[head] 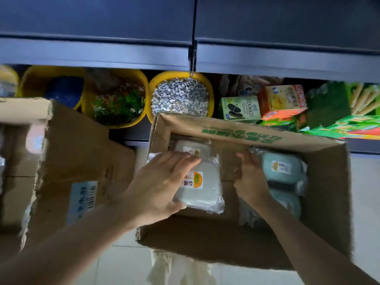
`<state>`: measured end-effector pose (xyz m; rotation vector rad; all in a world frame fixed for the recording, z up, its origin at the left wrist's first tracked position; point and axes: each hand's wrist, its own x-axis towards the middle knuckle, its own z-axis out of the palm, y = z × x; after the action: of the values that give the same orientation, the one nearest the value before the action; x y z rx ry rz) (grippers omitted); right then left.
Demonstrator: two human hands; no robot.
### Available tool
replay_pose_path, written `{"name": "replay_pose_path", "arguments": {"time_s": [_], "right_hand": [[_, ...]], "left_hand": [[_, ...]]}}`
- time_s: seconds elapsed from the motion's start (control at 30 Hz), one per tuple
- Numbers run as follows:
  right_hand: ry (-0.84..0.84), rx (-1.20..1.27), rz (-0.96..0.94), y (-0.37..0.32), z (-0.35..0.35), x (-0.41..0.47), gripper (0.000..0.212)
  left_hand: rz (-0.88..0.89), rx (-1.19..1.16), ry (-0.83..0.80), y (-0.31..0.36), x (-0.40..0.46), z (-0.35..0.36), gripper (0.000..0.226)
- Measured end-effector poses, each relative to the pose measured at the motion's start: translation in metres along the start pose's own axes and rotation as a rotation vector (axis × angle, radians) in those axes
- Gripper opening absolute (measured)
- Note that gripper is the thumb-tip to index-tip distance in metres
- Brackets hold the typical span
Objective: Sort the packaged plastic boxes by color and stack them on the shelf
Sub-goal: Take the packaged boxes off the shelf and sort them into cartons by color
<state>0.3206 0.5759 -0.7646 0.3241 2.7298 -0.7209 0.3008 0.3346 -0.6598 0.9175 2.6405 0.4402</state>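
Left hand (160, 182) fingers clamped on wrapped pale box (203, 190), right hand (249, 177) perhaps gripping wrapping; "COOKICO" carton (240, 109) behind.

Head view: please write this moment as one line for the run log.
left hand: grips wrapped pale green box | right hand: on blue box wrapping | both inside cardboard carton | shelf stacking: not begun

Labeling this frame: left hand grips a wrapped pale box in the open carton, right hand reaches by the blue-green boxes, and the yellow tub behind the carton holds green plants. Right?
Not quite. In the head view, the yellow tub directly behind the carton holds pale pebbles; the plants sit in the tub to its left. The rest stands: left hand grips the wrapped pale box, right hand is by the blue-green boxes.
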Motion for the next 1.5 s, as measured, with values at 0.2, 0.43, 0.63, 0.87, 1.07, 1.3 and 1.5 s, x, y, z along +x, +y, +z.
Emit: {"name": "replay_pose_path", "arguments": {"time_s": [0.2, 0.43, 0.63, 0.87, 1.07, 1.3, 1.5], "right_hand": [[-0.152, -0.077, 0.033, 0.024, 0.003, -0.013, 0.049], [-0.207, -0.085, 0.038, 0.022, 0.026, -0.01, 0.054], [-0.211, -0.094, 0.006, 0.019, 0.03, -0.01, 0.06], [-0.235, -0.165, -0.041, -0.008, -0.025, -0.028, 0.066], [-0.167, -0.264, -0.123, -0.076, -0.13, -0.054, 0.07], [0.003, -0.335, -0.254, -0.177, -0.277, -0.099, 0.064], [0.131, -0.385, -0.322, -0.259, -0.388, -0.141, 0.066]], "left_hand": [[-0.153, 0.119, -0.35, 0.003, 0.033, 0.085, 0.098], [-0.195, 0.226, -0.35, -0.017, 0.051, 0.145, 0.079], [-0.238, 0.318, -0.399, -0.017, 0.052, 0.158, 0.065], [-0.33, 0.17, -0.389, 0.002, 0.036, 0.085, 0.081], [-0.378, -0.002, -0.297, 0.032, 0.029, -0.052, 0.065], [-0.332, -0.082, -0.123, 0.075, 0.004, -0.223, 0.052], [-0.24, -0.009, 0.04, 0.111, -0.021, -0.355, 0.052]]}}
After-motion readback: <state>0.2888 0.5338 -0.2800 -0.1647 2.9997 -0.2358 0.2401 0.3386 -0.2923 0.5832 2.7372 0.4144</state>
